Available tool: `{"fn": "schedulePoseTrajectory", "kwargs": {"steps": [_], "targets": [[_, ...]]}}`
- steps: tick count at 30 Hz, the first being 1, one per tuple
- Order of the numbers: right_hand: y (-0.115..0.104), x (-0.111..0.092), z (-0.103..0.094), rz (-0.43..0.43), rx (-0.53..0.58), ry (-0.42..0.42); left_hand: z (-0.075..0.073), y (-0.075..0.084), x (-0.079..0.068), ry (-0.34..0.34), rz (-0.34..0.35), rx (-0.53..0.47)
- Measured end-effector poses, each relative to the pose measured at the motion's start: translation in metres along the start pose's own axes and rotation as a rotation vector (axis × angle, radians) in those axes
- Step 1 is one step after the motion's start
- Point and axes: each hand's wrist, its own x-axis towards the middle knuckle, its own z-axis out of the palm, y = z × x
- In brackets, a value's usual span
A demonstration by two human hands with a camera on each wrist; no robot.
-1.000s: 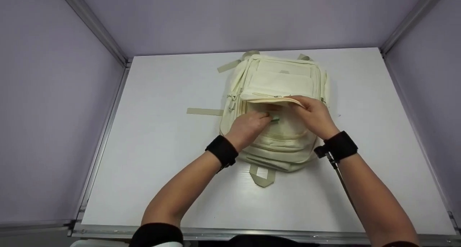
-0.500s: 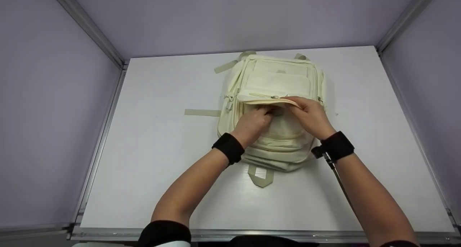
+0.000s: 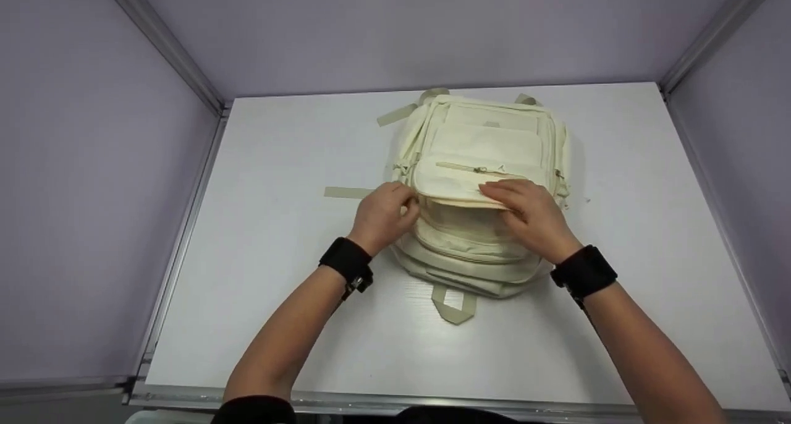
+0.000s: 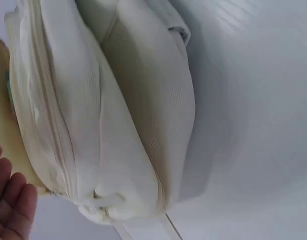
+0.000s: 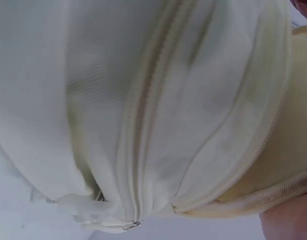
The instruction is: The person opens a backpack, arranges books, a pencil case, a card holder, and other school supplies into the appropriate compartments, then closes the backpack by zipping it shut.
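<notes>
A cream backpack (image 3: pixel 485 146) lies on the table with its carry loop (image 3: pixel 454 313) toward the person. The front panel's flap (image 3: pixel 454 189) is partly raised above an open compartment. My right hand (image 3: pixel 534 217) pinches the flap's lower edge, fingers on top and thumb beneath. At the flap's left corner is my left hand (image 3: pixel 384 217), thumb and index finger close together; whether they pinch anything is hidden. The left wrist view shows the other fingers (image 4: pixel 16 202) loosely bent beside the bag. Inside the compartment, a small green patch (image 4: pixel 9 92) shows there; its kind is unclear.
The white table (image 3: pixel 266 275) has a metal front edge (image 3: pixel 371 403). Grey-purple panels (image 3: pixel 395 34) enclose its back and sides. A loose strap (image 3: pixel 348 192) reaches out left of the backpack, another strap (image 3: pixel 395 115) above it.
The left hand has come out of the compartment and moved left to the flap's corner; the green item it was at is out of head view. The right hand has lowered the flap toward the person.
</notes>
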Motion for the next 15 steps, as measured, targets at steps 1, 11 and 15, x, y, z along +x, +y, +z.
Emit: {"fn": "schedulePoseTrajectory", "kwargs": {"steps": [1,11,15], "targets": [[0.001,-0.003,0.002,-0.039,-0.034,-0.015,-0.002,-0.005,0.003,-0.018,-0.073,-0.022],[-0.010,-0.006,0.029,-0.070,-0.178,-0.093,0.004,-0.026,0.034,-0.197,-0.351,-0.140],[-0.022,0.010,0.036,-0.001,-0.182,-0.134,0.011,-0.028,0.040,-0.274,-0.330,-0.123]]}}
